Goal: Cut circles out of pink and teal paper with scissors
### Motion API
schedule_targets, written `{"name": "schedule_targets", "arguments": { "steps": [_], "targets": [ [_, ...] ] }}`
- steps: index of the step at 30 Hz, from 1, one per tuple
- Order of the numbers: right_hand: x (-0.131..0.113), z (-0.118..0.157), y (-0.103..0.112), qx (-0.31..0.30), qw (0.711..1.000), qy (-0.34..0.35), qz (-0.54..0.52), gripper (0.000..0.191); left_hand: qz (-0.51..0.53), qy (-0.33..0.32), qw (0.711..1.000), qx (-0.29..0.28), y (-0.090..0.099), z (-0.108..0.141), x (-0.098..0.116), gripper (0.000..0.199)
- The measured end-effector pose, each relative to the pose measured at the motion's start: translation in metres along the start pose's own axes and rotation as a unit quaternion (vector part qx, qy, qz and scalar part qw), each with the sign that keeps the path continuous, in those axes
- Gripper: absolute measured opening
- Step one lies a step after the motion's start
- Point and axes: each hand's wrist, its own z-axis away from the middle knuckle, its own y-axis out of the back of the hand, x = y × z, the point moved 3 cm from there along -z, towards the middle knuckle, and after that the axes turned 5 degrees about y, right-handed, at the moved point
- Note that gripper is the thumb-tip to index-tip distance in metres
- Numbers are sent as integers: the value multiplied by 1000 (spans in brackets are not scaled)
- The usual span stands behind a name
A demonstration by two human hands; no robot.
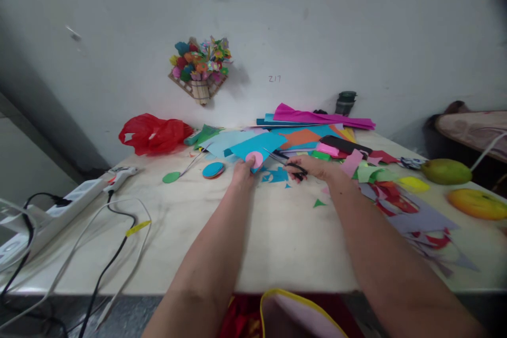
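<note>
My left hand (243, 171) pinches a blue paper sheet (261, 142) with a pink paper circle (254, 159) lying on it. In my right hand (307, 166) are black-handled scissors (282, 157), their blades at the right side of the blue sheet near the pink circle. Blue paper scraps (278, 175) lie on the table under and between my hands. Left of my left hand is a small stack of round pieces (213, 170), blue on top. A green circle (171, 177) lies farther left, by a thin wire or stick.
A red plastic bag (154, 133) sits at the back left. A power strip (51, 219) and cables are at the left. Coloured sheets (304, 137), a black phone-like object (344, 145), paper scraps (396, 200) and two mango-like fruits (447, 171) lie toward the right.
</note>
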Motion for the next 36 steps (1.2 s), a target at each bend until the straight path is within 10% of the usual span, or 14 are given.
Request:
{"name": "schedule_targets", "arguments": {
  "steps": [3, 36],
  "targets": [
    [6, -6, -5, -69, 997, 27, -23, 27, -20, 7, 1000, 0, -1, 2, 0, 22],
    [9, -14, -12, -58, 998, 6, -39, 34, -54, 35, 997, -47, 2, -1, -2, 15]
  ]
}}
